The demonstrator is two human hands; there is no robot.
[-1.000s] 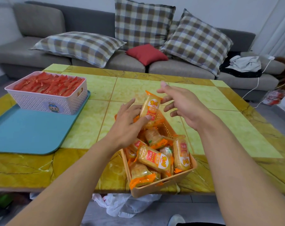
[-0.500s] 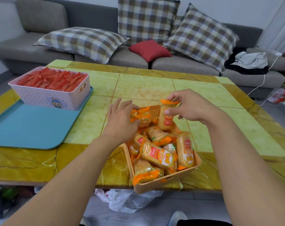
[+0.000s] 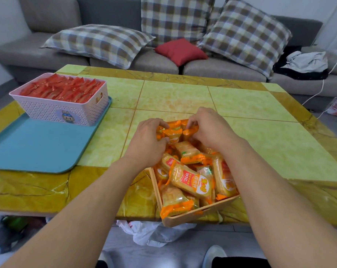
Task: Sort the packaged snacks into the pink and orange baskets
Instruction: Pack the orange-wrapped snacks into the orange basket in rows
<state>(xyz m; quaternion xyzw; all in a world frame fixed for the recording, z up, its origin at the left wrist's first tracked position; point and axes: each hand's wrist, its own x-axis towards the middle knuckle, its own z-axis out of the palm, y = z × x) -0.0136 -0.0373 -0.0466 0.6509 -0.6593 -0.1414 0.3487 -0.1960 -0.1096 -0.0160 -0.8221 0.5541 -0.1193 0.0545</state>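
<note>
Looks nearly done: pink basket (image 3: 67,111) full of red packs; both hands, left (image 3: 146,144) & right (image 3: 208,130), pinch orange packs (image 3: 172,133) at orange basket (image 3: 198,213)'s far end; no loose snacks on worktop (image 3: 260,120).

Both hands (image 3: 181,136) low, fingers curled

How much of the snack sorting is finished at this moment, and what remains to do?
Nearly finished, it seems. The pink basket on the blue tray is full of red packets, and the orange basket is heaped with orange snack packs. The left hand and right hand are settling packs at its far end. No loose packet shows on the table.
</note>
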